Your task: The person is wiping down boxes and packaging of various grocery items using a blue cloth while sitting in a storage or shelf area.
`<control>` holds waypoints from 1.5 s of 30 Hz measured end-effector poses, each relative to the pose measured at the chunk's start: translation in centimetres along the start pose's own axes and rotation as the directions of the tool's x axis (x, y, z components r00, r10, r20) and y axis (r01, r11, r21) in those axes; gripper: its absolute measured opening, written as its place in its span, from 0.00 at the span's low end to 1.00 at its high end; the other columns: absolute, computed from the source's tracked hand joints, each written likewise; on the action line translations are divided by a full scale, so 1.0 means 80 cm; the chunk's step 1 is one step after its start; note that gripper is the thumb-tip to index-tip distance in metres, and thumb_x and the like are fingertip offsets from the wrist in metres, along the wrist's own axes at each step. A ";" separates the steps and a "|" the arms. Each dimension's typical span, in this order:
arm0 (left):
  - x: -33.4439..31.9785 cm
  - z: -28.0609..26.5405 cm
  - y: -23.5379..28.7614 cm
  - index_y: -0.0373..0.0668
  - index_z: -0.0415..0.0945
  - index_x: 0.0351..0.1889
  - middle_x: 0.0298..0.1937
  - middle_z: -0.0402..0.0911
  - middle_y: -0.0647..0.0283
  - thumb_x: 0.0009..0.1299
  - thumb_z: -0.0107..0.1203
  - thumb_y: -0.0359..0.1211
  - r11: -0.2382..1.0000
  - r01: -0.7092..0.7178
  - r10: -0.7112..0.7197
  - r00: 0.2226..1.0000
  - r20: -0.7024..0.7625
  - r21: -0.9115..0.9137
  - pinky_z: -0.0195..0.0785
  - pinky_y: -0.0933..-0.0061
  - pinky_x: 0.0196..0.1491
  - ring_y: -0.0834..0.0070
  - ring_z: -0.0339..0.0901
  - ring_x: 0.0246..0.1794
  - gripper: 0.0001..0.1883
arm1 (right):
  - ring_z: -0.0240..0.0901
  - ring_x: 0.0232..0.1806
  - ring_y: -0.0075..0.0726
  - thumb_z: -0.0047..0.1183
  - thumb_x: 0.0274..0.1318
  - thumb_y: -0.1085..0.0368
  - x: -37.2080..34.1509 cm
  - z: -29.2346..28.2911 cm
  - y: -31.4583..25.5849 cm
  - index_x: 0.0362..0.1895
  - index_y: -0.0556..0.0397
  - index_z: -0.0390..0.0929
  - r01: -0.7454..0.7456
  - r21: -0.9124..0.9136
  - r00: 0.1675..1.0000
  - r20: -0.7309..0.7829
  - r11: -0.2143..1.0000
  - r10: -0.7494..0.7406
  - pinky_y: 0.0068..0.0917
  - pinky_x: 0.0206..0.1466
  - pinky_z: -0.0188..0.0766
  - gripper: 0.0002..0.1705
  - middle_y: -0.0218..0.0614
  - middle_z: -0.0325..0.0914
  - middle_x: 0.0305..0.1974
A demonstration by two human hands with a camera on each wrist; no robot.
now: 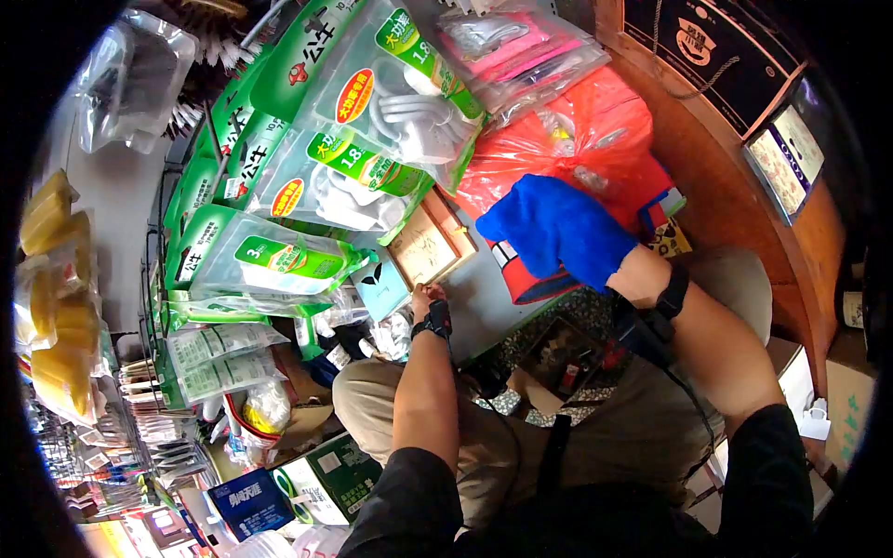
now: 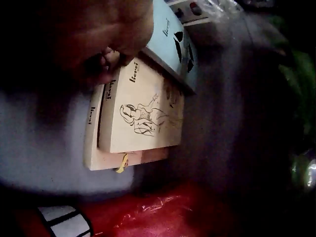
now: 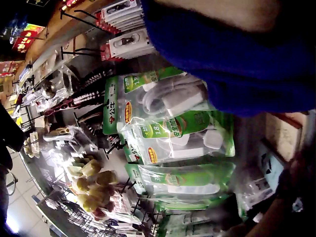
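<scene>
Two cream boxes (image 1: 423, 244) (image 2: 143, 108), the upper one printed with a line-drawn figure, lie overlapped on the grey surface. My left hand (image 1: 427, 299) (image 2: 111, 29) is at their near end, fingers curled at the edge of the upper box. Beside that hand is a light blue box (image 1: 382, 290) (image 2: 173, 42) with a black leaf-like print. A blue cloth (image 1: 549, 228) (image 3: 237, 69) covers my right hand, hiding its fingers, over the red plastic bag (image 1: 581, 130) (image 2: 158, 210) and a red item (image 1: 530, 279).
Green-and-clear packs of white cables (image 1: 353, 177) (image 3: 177, 138) hang at the left and above the boxes. Yellow packs (image 1: 65, 307) are farther left. A black bag (image 1: 702, 56) stands at the upper right on the brown wooden surface (image 1: 716, 177), near a framed picture (image 1: 784, 166).
</scene>
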State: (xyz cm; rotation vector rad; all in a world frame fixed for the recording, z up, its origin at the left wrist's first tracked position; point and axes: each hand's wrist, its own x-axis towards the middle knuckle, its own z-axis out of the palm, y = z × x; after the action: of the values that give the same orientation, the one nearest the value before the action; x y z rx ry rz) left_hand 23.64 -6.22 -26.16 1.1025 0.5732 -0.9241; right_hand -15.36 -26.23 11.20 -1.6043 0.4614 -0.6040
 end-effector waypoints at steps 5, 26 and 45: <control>-0.114 0.044 0.000 0.45 0.64 0.26 0.19 0.68 0.60 0.70 0.52 0.38 0.973 0.111 -0.146 0.975 0.167 0.202 0.61 0.69 0.22 0.70 0.69 0.19 0.14 | 0.70 0.32 0.26 0.50 0.70 0.62 -0.012 -0.002 0.021 0.41 0.48 0.78 0.097 -0.124 0.995 0.022 0.988 -0.095 0.25 0.36 0.68 0.06 0.27 0.75 0.30; -0.538 0.086 0.092 0.37 0.73 0.60 0.54 0.83 0.60 0.70 0.49 0.41 0.719 -0.477 0.109 0.797 0.595 0.506 0.74 0.63 0.58 0.69 0.81 0.54 0.24 | 0.78 0.57 0.38 0.44 0.75 0.56 -0.019 -0.003 0.038 0.61 0.55 0.77 0.492 -0.465 0.843 0.042 0.736 -0.537 0.35 0.61 0.73 0.22 0.38 0.81 0.56; -0.536 0.171 0.018 0.36 0.54 0.78 0.76 0.64 0.48 0.77 0.38 0.66 0.983 -0.097 -0.068 0.607 0.792 0.159 0.63 0.53 0.72 0.54 0.67 0.73 0.46 | 0.72 0.62 0.47 0.47 0.73 0.60 -0.013 -0.014 0.088 0.63 0.57 0.73 0.073 -0.734 0.757 -0.399 0.675 -0.517 0.41 0.66 0.67 0.21 0.46 0.76 0.60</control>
State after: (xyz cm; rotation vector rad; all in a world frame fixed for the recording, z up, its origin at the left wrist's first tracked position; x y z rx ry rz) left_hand 2.09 -4.14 13.28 0.7267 -0.2870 -1.3562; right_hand -16.56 -27.32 4.16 -2.2287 0.9657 -1.3399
